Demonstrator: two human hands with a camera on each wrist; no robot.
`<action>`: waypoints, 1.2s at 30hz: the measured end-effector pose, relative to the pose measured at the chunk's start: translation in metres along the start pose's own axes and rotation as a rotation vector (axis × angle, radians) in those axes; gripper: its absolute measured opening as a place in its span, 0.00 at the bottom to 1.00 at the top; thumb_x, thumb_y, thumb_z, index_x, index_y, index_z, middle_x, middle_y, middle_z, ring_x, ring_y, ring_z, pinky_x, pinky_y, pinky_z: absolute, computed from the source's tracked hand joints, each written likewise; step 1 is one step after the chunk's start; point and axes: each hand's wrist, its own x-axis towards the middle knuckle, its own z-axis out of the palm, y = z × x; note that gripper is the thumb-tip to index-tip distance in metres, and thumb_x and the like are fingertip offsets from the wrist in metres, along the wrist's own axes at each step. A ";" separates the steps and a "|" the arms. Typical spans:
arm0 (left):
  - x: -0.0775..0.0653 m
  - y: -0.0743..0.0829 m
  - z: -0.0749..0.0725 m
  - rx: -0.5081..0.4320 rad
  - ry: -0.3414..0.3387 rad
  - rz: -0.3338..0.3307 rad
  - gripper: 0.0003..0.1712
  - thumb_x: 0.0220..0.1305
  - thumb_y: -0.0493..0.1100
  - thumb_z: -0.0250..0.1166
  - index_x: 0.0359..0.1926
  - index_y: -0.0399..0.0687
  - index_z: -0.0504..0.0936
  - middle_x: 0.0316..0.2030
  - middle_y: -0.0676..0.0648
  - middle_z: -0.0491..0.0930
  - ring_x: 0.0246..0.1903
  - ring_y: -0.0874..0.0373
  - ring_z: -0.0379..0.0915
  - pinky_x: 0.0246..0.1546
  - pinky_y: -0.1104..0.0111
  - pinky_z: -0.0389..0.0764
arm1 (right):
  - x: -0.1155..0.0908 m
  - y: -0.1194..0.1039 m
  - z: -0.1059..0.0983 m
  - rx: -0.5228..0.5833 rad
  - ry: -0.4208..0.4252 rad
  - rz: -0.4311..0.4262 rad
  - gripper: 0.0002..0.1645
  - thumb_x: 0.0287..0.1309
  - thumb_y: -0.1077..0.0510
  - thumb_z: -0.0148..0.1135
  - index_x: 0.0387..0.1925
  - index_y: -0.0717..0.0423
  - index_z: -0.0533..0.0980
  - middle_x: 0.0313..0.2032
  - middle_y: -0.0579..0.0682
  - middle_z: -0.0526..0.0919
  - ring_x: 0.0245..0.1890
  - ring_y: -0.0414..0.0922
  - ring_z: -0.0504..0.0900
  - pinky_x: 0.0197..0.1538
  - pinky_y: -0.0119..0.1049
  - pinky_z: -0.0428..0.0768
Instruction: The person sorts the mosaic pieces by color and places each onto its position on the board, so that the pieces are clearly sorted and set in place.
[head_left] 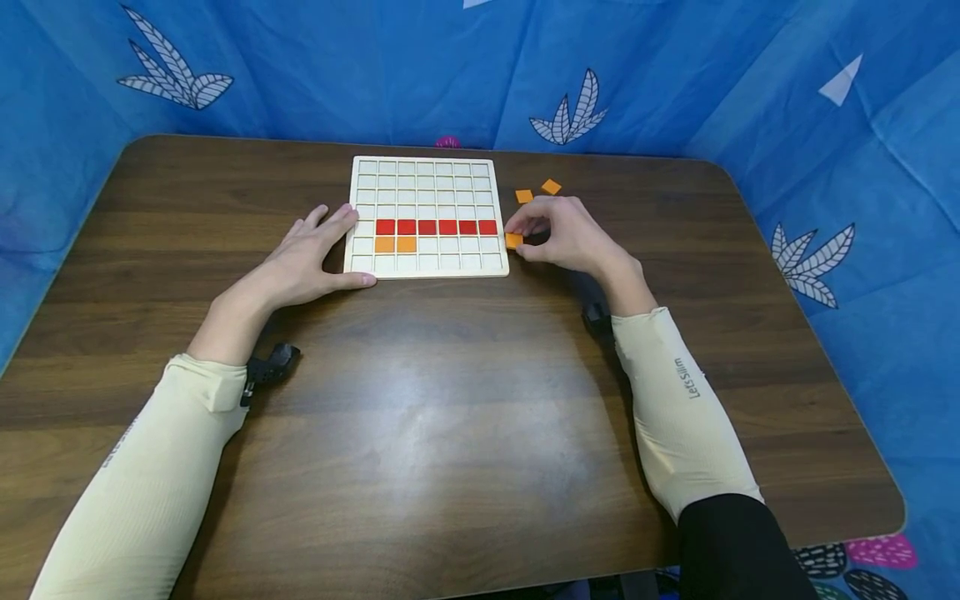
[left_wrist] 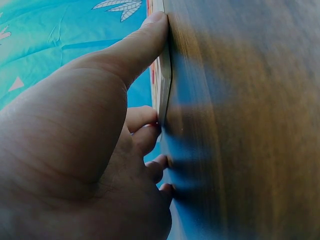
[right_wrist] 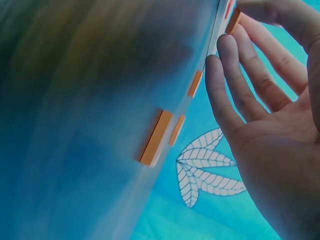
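Note:
A pale board (head_left: 427, 276) with a grid of square cells lies at the back of the table. Several red tiles (head_left: 427, 227) form one row on it, and two orange tiles (head_left: 395, 244) sit in the row in front. My left hand (head_left: 300, 258) rests at the board's left side, fingers spread, thumb on the front left corner, index fingertip on the left edge. Between thumb and fingertips my right hand (head_left: 564, 233) pinches an orange tile (head_left: 513, 241) at the board's right rim; in the right wrist view this pinched tile (right_wrist: 233, 22) is tilted.
Two loose orange tiles (head_left: 537, 191) lie on the wooden table (head_left: 420, 417) just beyond my right hand. The right wrist view shows another orange tile (right_wrist: 156, 137) near that hand, hidden in the head view. A blue patterned cloth (head_left: 315, 67) hangs behind the table.

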 end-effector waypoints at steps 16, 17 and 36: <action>-0.001 0.000 0.001 0.002 0.002 -0.002 0.64 0.66 0.66 0.71 0.86 0.45 0.44 0.86 0.44 0.38 0.84 0.37 0.26 0.82 0.41 0.33 | 0.022 -0.021 0.012 0.002 0.025 -0.027 0.17 0.59 0.58 0.77 0.50 0.53 0.86 0.47 0.49 0.85 0.46 0.47 0.81 0.57 0.41 0.84; 0.000 0.000 0.001 0.000 0.003 -0.002 0.64 0.66 0.66 0.71 0.86 0.46 0.44 0.86 0.44 0.38 0.84 0.37 0.25 0.82 0.41 0.33 | 0.023 -0.022 0.013 0.004 0.024 -0.026 0.17 0.59 0.58 0.77 0.50 0.53 0.86 0.46 0.49 0.85 0.46 0.47 0.81 0.57 0.41 0.84; 0.000 0.001 0.000 -0.001 -0.003 -0.008 0.64 0.66 0.68 0.70 0.86 0.46 0.44 0.86 0.45 0.38 0.84 0.37 0.25 0.82 0.39 0.33 | 0.066 -0.065 0.041 -0.001 0.023 -0.121 0.15 0.58 0.58 0.77 0.47 0.53 0.87 0.40 0.47 0.86 0.44 0.46 0.81 0.50 0.35 0.85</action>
